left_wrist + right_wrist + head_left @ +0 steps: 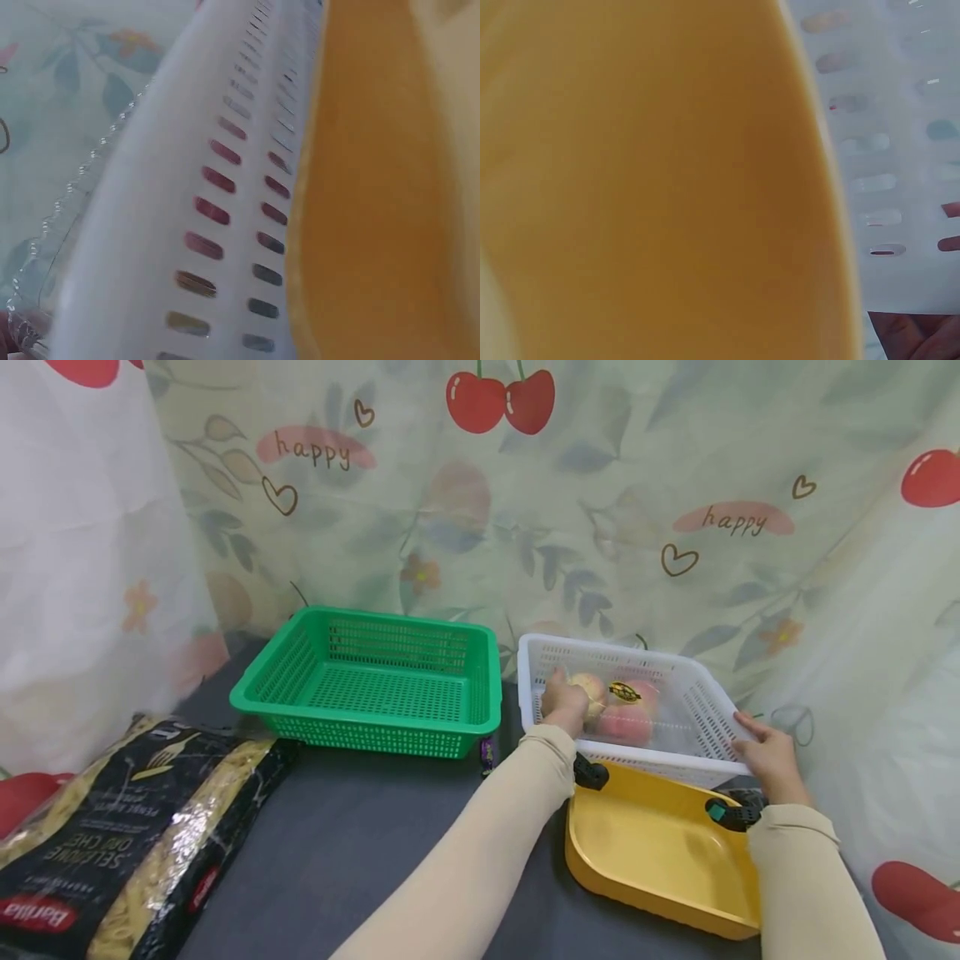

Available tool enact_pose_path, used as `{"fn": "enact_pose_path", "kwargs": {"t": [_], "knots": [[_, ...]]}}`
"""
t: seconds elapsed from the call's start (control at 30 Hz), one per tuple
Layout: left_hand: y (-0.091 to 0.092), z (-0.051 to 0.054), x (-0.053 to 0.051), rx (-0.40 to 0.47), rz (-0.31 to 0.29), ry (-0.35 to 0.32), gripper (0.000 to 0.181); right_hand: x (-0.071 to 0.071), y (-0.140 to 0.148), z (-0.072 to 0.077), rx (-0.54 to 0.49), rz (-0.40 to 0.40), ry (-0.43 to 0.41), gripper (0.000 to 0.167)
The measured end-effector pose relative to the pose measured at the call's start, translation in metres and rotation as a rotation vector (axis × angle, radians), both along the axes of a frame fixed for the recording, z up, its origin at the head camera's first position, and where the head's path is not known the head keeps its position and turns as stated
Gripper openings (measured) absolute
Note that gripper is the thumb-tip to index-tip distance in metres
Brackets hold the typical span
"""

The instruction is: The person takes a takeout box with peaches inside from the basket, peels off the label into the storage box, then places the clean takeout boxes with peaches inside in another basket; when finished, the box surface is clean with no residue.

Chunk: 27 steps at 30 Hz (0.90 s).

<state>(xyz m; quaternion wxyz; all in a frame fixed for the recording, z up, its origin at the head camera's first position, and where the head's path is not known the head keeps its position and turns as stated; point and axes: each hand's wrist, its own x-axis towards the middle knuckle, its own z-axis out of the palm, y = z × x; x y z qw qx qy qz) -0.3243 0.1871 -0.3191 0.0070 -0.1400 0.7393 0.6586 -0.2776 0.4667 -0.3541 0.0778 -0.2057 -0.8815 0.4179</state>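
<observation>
The left hand (566,700) held a clear fruit package (625,693) inside a white basket (660,762) near the desk's (360,835) far right corner, as the right hand (774,756) gripped the basket's right end. A yellow tray (660,843) stood in front.

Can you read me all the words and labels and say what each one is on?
"happy": twice on the curtain
"Barilla": on the pasta bag
"SELEZIONE": also on the pasta bag
"ORO CHE": same bag, its ending unclear
Too small to read: the bag's finer print, the sticker on the clear fruit pack, and any print on the purple wrapper.
</observation>
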Motion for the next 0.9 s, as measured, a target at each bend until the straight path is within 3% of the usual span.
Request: {"fn": "enact_pose_path", "kwargs": {"t": [0.13,0.3,0.37,0.67,0.77,0.9], "knots": [[0.0,0.0,-0.004,0.096,0.004,0.022,0.052,-0.006,0.008,-0.008,0.0,-0.026,-0.001,0.057],[-0.002,0.005,-0.008,0.298,-0.061,0.054,0.052,-0.02,0.032,-0.023,-0.011,-0.05,0.037,0.057],[-0.004,0.008,-0.008,0.342,-0.084,0.045,0.053,-0.02,0.033,-0.023,-0.01,-0.029,0.041,0.058],[-0.022,0.017,-0.004,0.41,-0.135,0.054,0.053,0.003,0.0,0.006,0.069,0.007,0.009,0.057],[-0.031,0.017,0.0,0.451,-0.174,0.055,0.052,0.002,0.001,0.006,0.054,0.004,0.008,0.057],[-0.046,0.017,0.007,0.448,-0.214,0.077,0.051,-0.013,0.025,-0.014,-0.017,-0.013,0.053,0.057]]}}
